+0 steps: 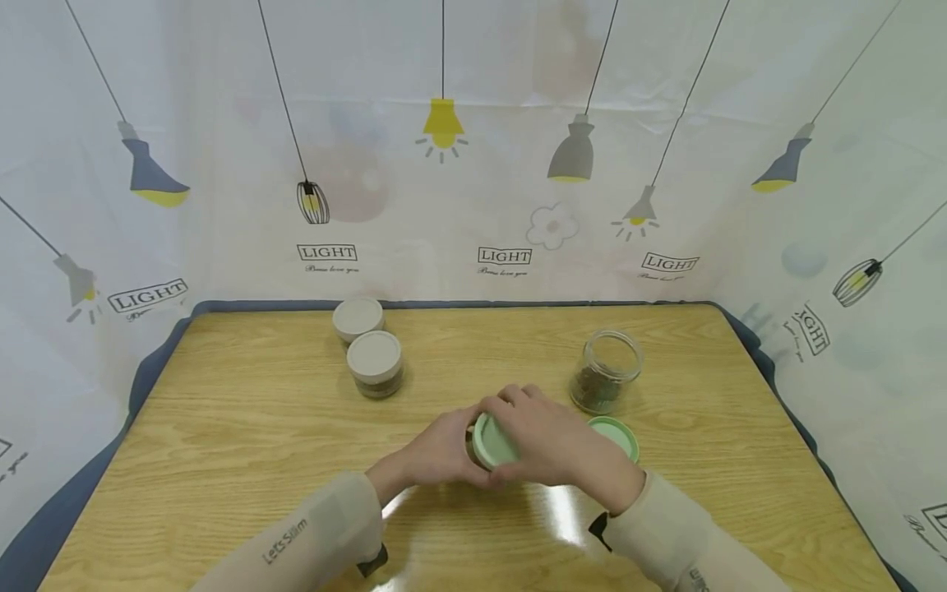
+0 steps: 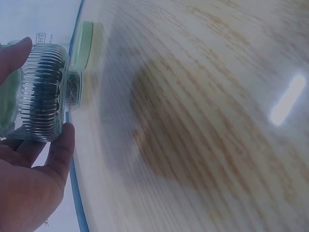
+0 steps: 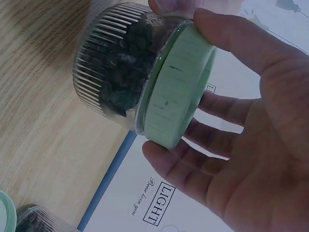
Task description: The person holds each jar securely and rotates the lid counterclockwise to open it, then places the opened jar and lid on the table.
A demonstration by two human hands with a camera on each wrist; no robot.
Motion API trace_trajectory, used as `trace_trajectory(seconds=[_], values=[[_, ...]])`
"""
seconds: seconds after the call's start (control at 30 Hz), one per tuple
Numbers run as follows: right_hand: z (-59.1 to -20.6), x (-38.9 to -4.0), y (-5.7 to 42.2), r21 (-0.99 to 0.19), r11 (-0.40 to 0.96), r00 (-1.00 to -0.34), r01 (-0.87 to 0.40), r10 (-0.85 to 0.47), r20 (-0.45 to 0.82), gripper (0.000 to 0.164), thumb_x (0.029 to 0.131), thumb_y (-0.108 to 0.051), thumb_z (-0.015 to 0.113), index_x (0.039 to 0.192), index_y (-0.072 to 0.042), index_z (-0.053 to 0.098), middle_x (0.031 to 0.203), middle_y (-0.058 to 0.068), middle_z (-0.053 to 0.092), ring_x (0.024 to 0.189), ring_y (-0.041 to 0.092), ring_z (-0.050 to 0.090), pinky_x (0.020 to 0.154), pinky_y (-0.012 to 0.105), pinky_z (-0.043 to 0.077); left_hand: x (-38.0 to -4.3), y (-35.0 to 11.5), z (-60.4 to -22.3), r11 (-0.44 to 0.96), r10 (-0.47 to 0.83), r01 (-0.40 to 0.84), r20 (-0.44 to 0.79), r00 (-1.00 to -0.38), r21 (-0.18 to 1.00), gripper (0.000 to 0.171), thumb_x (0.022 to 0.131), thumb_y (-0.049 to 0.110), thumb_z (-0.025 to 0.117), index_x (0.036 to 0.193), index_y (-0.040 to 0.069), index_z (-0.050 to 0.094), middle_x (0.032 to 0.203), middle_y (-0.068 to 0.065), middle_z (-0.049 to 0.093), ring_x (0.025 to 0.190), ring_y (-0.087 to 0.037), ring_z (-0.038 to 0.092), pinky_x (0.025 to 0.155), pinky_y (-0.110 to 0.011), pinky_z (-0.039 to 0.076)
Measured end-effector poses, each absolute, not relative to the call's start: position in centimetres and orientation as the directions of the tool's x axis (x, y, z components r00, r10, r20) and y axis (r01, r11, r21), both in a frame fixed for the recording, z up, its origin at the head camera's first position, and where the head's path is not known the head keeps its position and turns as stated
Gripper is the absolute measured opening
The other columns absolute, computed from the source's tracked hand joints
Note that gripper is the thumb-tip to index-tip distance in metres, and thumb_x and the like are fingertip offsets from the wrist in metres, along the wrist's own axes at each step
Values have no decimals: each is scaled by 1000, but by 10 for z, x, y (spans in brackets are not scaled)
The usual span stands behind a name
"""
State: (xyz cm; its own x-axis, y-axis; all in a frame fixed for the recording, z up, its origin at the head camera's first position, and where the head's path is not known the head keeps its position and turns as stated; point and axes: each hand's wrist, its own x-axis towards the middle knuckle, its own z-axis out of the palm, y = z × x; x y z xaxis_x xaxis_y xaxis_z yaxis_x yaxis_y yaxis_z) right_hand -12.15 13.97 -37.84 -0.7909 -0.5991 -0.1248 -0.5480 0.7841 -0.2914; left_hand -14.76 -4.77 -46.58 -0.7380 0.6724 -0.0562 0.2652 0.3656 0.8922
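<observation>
Between both hands is a ribbed clear jar (image 3: 116, 67) holding dark, dried-looking pieces, tilted and raised over the table. My left hand (image 1: 440, 450) grips the jar's body, thumb on one side and fingers on the other, as the left wrist view shows. On the jar's mouth sits a light green lid (image 3: 176, 87). My right hand (image 1: 543, 436) holds that lid by its rim, fingers spread around its edge. A second green lid (image 1: 625, 436) lies on the table, partly hidden behind the right wrist. Just beyond it stands a lidless glass jar (image 1: 602, 386) with dark contents.
Two jars with whitish lids, a nearer one (image 1: 375, 362) and a farther one (image 1: 358, 319), stand close together at the back left. The wooden table (image 1: 244, 427) ends at a printed cloth backdrop (image 1: 429, 214) along the back and sides.
</observation>
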Motion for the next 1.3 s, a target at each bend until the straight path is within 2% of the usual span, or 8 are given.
trace_trajectory(seconds=[0.13,0.33,0.5,0.63,0.9,1.13,1.3], values=[[-376,-123,141,-325,751,-760,-575,-637,-130,75,69,-46,81,132,-22,49,127,2,51,112,24,47,80,40,50,-147,-47,-468,350,670,240,-63,-740,906,82,63,38,87,132,22,46,119,7,58,106,-10,55,92,-33,48],[-374,-124,144,-348,733,-734,-585,-661,-158,76,71,-41,81,136,-22,47,132,3,49,117,24,45,86,42,50,-142,-47,-463,326,679,209,-75,-730,922,83,65,37,87,134,19,44,121,5,57,107,-11,55,92,-33,48],[-371,-124,147,-270,772,-785,-575,-614,-83,73,81,-52,70,139,-16,45,131,6,50,116,26,50,84,43,51,-143,-46,-468,335,677,210,-80,-732,918,87,64,38,87,137,24,42,124,8,56,110,-10,54,95,-35,46],[-369,-122,144,-193,822,-830,-536,-555,-59,67,87,-55,60,136,-11,47,124,9,56,112,29,53,80,44,53,-143,-47,-467,322,668,186,-84,-739,928,82,66,37,87,135,28,44,124,10,57,111,-10,54,97,-38,45],[-374,-116,139,-183,836,-839,-517,-537,-85,78,81,-65,62,134,-9,49,120,13,56,104,32,55,80,45,53,-143,-46,-464,317,664,186,-78,-744,930,80,67,32,86,136,28,44,122,10,58,110,-10,54,97,-38,45],[-378,-115,137,-167,841,-843,-514,-531,-78,79,80,-65,62,133,-8,49,117,14,56,101,32,55,76,44,53,-144,-45,-466,317,670,208,-63,-739,925,83,67,32,87,137,26,43,125,10,57,112,-9,54,99,-36,44],[-378,-117,137,-190,833,-835,-519,-542,-98,74,78,-61,67,131,-12,50,114,10,55,98,28,53,73,41,52,-145,-45,-468,316,672,215,-58,-739,924,88,66,30,88,139,26,40,126,8,56,113,-10,54,97,-34,46]])
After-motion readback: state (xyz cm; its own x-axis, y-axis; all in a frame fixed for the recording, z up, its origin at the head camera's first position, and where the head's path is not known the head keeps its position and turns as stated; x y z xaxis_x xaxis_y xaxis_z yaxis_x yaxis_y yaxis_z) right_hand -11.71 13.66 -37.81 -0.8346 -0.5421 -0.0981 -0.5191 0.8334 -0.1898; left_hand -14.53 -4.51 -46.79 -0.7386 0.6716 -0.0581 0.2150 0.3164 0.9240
